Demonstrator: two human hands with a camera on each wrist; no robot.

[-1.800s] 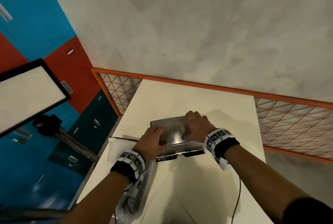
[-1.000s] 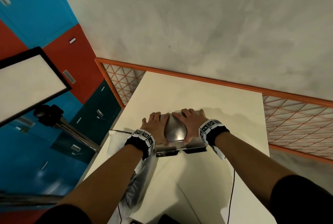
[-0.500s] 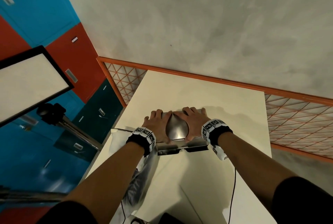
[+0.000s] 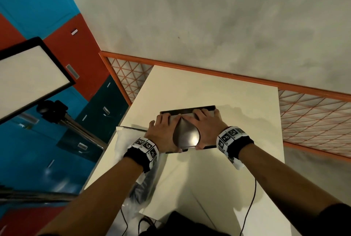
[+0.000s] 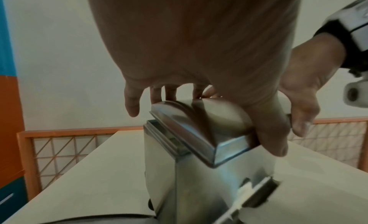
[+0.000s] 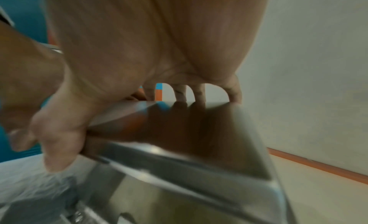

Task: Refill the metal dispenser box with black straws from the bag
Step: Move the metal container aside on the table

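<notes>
Both hands, which lay flat on the metal lid half a second ago, now lift its near edge, tilting it clear of the box and showing a dark gap at the far side. On the cream desk [image 4: 218, 178], against a grey wall, stands the metal dispenser box [image 5: 175, 188], upright and near the desk's middle. Left of it, at the desk's left edge, lies the clear bag [image 4: 140, 184] of black straws [image 4: 144, 182], partly under the left forearm. The box's domed lid [image 4: 187, 135] sits askew on top, raised at the near side in the left wrist view. The left hand [image 4: 163, 135] holds the lid's left half, fingers spread over the top and thumb hooked under the near rim. The right hand [image 4: 206, 129] holds the right half the same way, fingers [image 6: 180, 92] resting across the top and thumb curled at the front edge. The straws inside the bag are too blurred to count.
</notes>
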